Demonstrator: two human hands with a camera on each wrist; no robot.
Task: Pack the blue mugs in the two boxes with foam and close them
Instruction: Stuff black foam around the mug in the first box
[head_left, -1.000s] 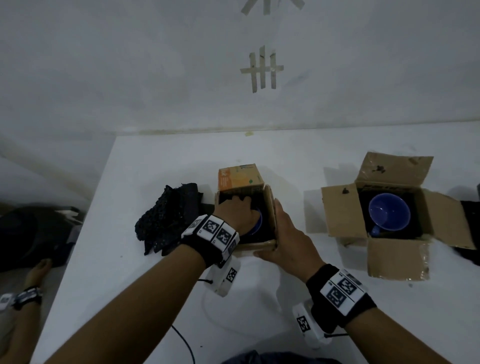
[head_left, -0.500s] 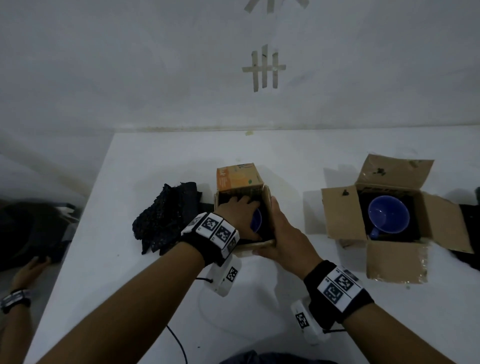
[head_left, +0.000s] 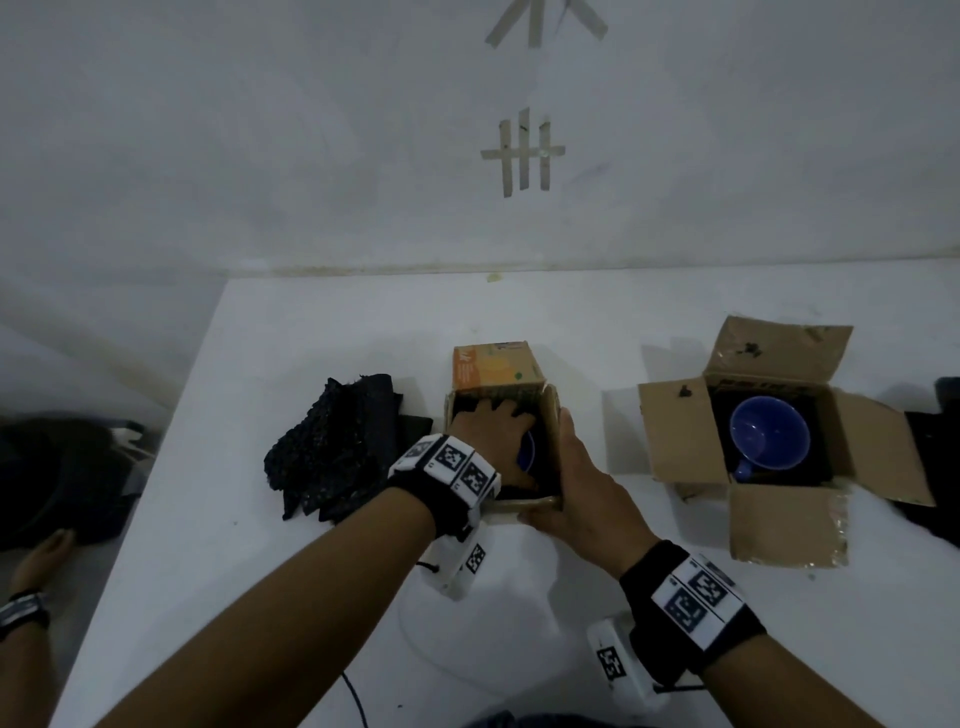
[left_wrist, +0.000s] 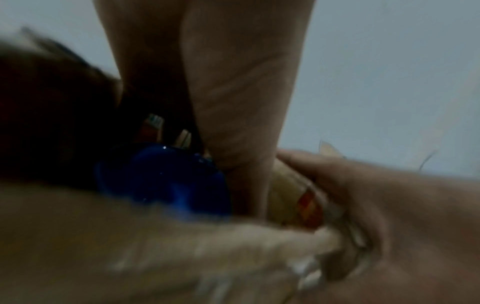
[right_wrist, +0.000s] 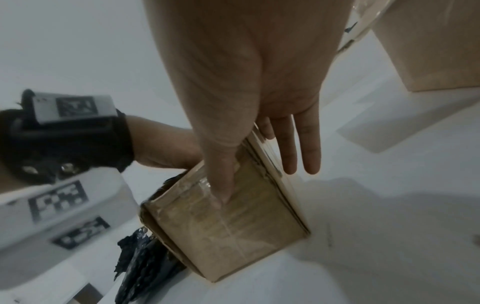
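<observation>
The left cardboard box (head_left: 550, 431) stands mid-table, its orange printed flap (head_left: 493, 364) raised at the back. My left hand (head_left: 488, 431) reaches down inside it and lies over a blue mug (head_left: 527, 449), which also shows under the palm in the left wrist view (left_wrist: 161, 176). My right hand (head_left: 576, 478) braces the box (right_wrist: 233, 226), with straight fingers (right_wrist: 303, 148) along its right side and the thumb on the front face. The right box (head_left: 675, 436) is open with all flaps spread, and a second blue mug (head_left: 769, 431) sits upright in dark foam.
A pile of dark foam (head_left: 343, 441) lies just left of the left box. More dark material (head_left: 930, 467) sits at the right edge. The white wall stands behind the table, whose left edge (head_left: 171, 467) drops off. Another person's hand (head_left: 47, 551) is at lower left.
My right hand has slid forward along the box's right side and now holds its flap upright. My left hand stays inside the box over the mug.
</observation>
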